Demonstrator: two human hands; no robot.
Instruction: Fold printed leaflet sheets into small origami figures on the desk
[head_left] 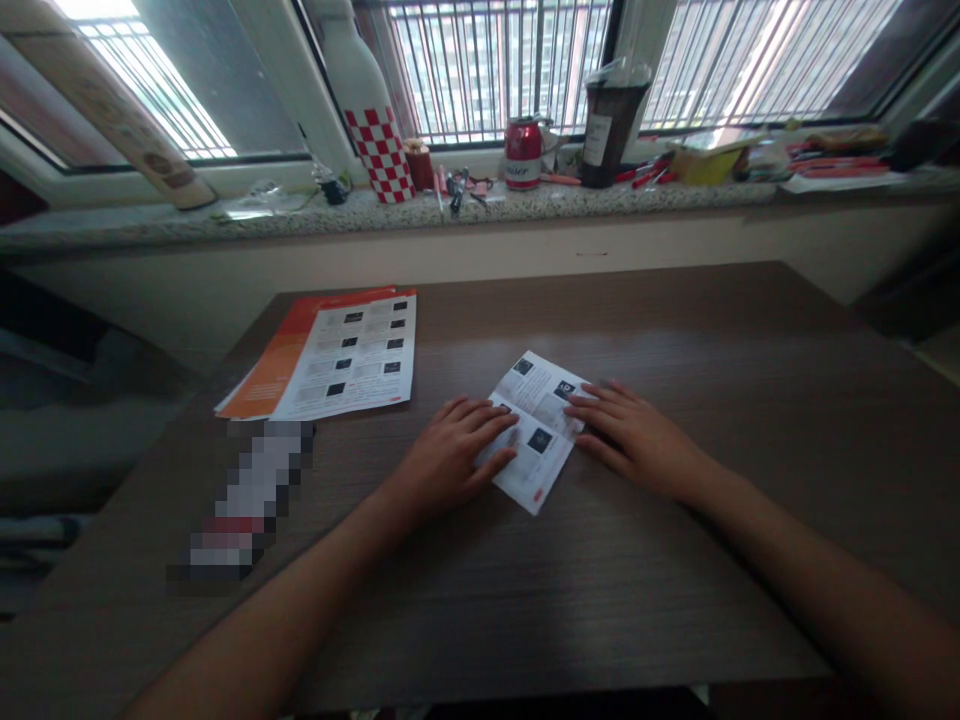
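A white printed sheet of paper (551, 455) lies slantwise on the dark wooden table (480, 610), with small dark pictures, text and a crease across its middle. My left hand (450, 450) rests flat over the sheet's left side, fingers stretched out. From the other side, my right hand (630, 435) touches the right edge with its fingers extended and slightly apart. Parts of the print are hidden under the fingertips. Further left on the table is a stack of printed sheets (360, 365), white on top, with orange ones (277, 370) showing beneath.
A blurred-out oblong item (247, 500) lies at the table's left. Along the granite windowsill (285, 222) stand a checkered bottle (379, 150), a red can (523, 155), a dark drink cup (609, 130), a leaning cardboard tube (127, 110) and several small items.
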